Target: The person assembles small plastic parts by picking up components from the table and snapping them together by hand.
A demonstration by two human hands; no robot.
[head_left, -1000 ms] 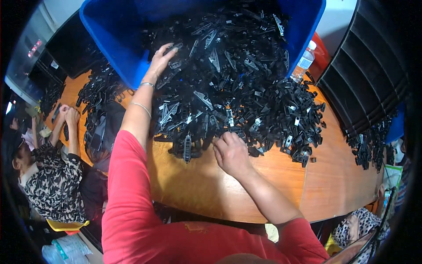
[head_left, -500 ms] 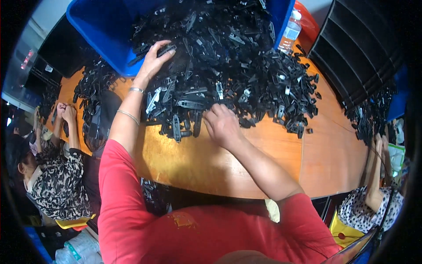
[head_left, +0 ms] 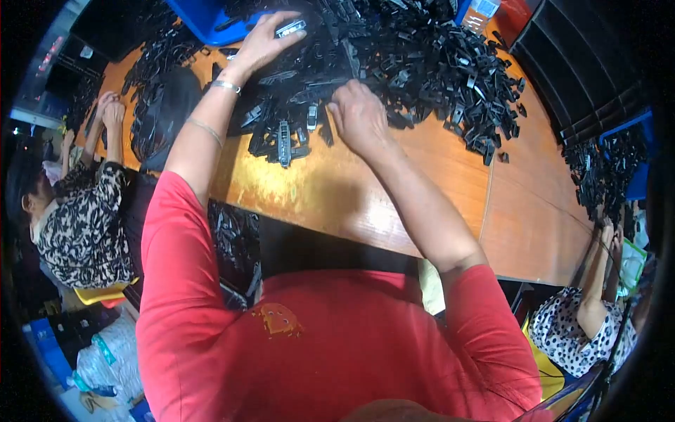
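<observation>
Small black plastic clip-like parts (head_left: 415, 70) lie in a wide heap at the far side of the table. My left hand (head_left: 264, 46) reaches over the heap's left part, its thumb and fingers closed on a black plastic part (head_left: 290, 29) with a pale, shiny face. At the heap's near edge, my right hand (head_left: 360, 116) is closed, with its fingers curled down. Its fingertips and whatever they pinch are hidden. Just left of it lies a long ribbed black part (head_left: 284, 144) and a shorter part with a silvery face (head_left: 312, 117).
Behind the heap stands a blue bin (head_left: 200, 24), with a bottle (head_left: 481, 14) at the right. A black ribbed panel (head_left: 583, 70) rises on the right. Co-workers sit at the left (head_left: 84, 218) and right (head_left: 583, 323), beside other heaps. Bare wooden tabletop (head_left: 422, 190) shows in front.
The whole view has shifted, so the heap and bin sit higher in the picture. The part in my left hand now shows a pale face. My right hand stays at the heap's near edge.
</observation>
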